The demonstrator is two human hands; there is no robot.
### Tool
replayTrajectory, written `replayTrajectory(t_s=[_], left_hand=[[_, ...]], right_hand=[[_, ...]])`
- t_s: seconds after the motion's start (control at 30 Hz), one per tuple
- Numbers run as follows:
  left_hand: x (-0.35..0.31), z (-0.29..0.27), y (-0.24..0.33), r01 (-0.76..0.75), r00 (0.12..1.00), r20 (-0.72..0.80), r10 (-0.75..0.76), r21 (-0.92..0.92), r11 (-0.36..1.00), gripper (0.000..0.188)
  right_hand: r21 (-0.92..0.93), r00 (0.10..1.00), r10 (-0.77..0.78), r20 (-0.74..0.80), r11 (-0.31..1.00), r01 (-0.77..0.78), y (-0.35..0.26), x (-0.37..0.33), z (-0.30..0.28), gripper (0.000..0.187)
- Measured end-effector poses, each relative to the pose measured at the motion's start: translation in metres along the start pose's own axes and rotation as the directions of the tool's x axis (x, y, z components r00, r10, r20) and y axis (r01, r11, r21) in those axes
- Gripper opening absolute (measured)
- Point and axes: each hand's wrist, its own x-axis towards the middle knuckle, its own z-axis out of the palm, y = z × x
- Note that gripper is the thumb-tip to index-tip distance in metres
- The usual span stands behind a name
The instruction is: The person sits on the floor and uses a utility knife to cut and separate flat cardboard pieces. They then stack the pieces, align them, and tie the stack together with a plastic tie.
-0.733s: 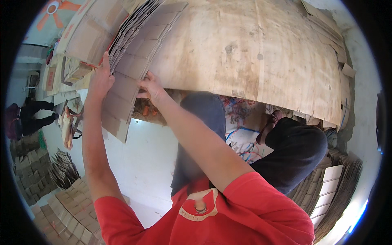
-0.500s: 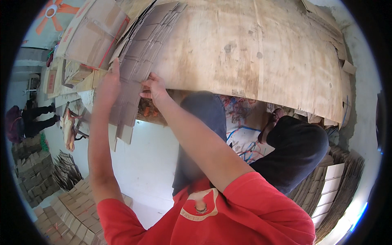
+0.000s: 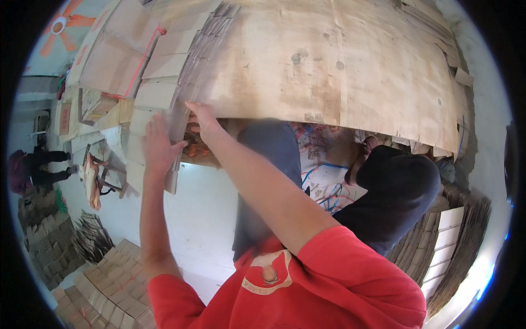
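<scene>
A long row of overlapping flat cardboard pieces (image 3: 165,64) lies along the left side of the wooden board, its near end sticking out past the board's edge. My left hand (image 3: 159,143) rests flat on the pieces at that near end, its thumb spread toward the right edge. Against the row's right side is my right hand (image 3: 203,116), fingers apart, the index stretched out and the others partly bent at the cardboard edges. Neither hand is closed around a piece.
The pale wooden board (image 3: 285,66) spans the space ahead. Cardboard boxes tied with red string (image 3: 118,52) stand at the left. More cardboard stacks (image 3: 112,279) sit at lower left and right. Blue and red strands lie below the board. Another person (image 3: 41,167) is at far left.
The row of cardboard now shows more of its broad faces, leaning over to the left. My left hand has drawn nearer and spread flat on it; my right hand has shifted slightly left.
</scene>
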Motion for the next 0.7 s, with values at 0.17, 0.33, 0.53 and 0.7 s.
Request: replayTrajectory(t_s=[0.17,0.33,0.53,0.7], left_hand=[[0.009,0.027,0.028,0.14,0.987,-0.094,-0.127,0.138,0.981,0.094],[0.028,0.042,0.019,0.108,0.99,-0.113,-0.083,0.235,0.966,0.081],[0.033,0.018,0.059,0.082,0.996,-0.049,-0.079,0.045,0.996,0.04],[0.02,-0.016,0.119,-0.352,0.799,-0.6,-0.026,-0.504,0.789,0.031]], right_hand=[[0.092,0.993,-0.109,0.044,0.99,0.105,-0.002,-0.005,-0.005,0.044],[0.031,0.988,-0.152,0.035,0.988,0.151,-0.006,-0.006,0.0,0.036],[-0.497,0.761,-0.647,-0.043,0.675,0.546,-0.017,-0.062,-0.006,0.029],[-0.098,0.721,-0.576,0.384,0.752,0.652,-0.075,-0.197,-0.09,0.017]])
